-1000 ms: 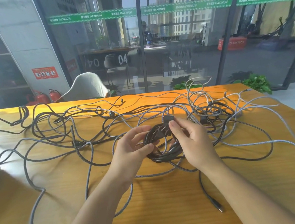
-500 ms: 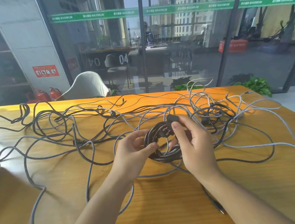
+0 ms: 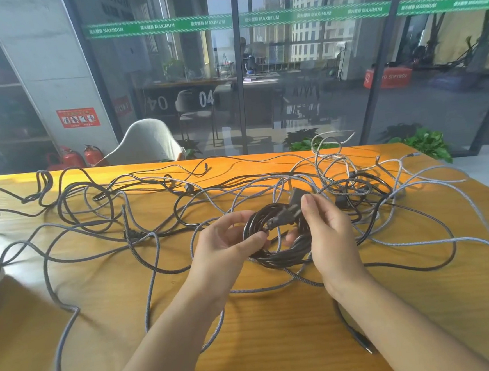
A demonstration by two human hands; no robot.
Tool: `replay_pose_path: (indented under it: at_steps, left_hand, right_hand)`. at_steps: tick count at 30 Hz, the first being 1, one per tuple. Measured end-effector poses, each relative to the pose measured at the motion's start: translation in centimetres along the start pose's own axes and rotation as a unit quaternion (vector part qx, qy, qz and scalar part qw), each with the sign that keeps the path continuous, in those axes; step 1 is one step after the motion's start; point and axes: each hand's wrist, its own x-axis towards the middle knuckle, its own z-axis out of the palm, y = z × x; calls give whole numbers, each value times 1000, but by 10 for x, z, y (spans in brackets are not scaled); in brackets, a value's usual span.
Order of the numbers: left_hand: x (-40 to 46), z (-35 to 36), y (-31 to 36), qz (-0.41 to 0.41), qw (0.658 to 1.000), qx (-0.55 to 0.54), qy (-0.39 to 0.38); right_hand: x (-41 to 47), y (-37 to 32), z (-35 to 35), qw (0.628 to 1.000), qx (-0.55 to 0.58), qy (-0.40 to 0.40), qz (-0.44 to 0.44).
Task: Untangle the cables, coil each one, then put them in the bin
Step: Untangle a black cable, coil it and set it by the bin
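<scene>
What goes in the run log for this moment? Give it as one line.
stage: coiling | left hand: holds black cable coil | right hand: grips coil | grey cables: loose on table | bin: unseen

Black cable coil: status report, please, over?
Left hand and right hand both grip the black cable coil. Coil lifted above wooden table. Grey braided cables tangled all around.

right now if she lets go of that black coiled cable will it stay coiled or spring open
The black coiled cable would probably loosen: nothing visibly ties its loops, and only the left hand and right hand hold them together. It looks thick and smooth, so likely springy rather than limp. Its plug probably adds weight on one side, so it may sag there when lifted.
</scene>
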Motion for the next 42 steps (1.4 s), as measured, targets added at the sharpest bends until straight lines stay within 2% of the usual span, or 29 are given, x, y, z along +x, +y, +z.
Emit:
replay_pose_path:
  at_steps: [6,12,14,18,24,29,32,35,38,42]
  left_hand:
    - [1,-5,-1,43,995,67,-59]
    - [4,-7,-10,98,972,209,-29]
    - [5,-8,-13,121,967,223,-9]
    - [6,-7,-14,137,970,197,25]
    - [6,-5,-15,139,970,196,35]
    - [8,-6,-13,138,975,141,100]
    - [8,-10,-10,124,979,106,126]
    - [9,-10,-9,115,982,94,119]
    - [7,-7,-7,106,987,71,96]
    - [4,-2,-6,102,991,61,62]
  right_hand:
    - [2,1,-3,1000,0,-12,3]
    - [1,2,-2,998,4,-55,15]
    - [-1,1,1,997,2,-72,17]
    - [-3,-4,3,995,4,-97,33]
    - [-3,-1,4,993,-22,-116,30]
    - [-1,2,4,991,-57,-114,30]
    - [-1,-1,1,987,-45,-137,64]
    - [-2,0,1,983,14,-146,107]
    - [0,0,1,981,75,-115,137]
    - [3,1,-2,984,103,-70,127]
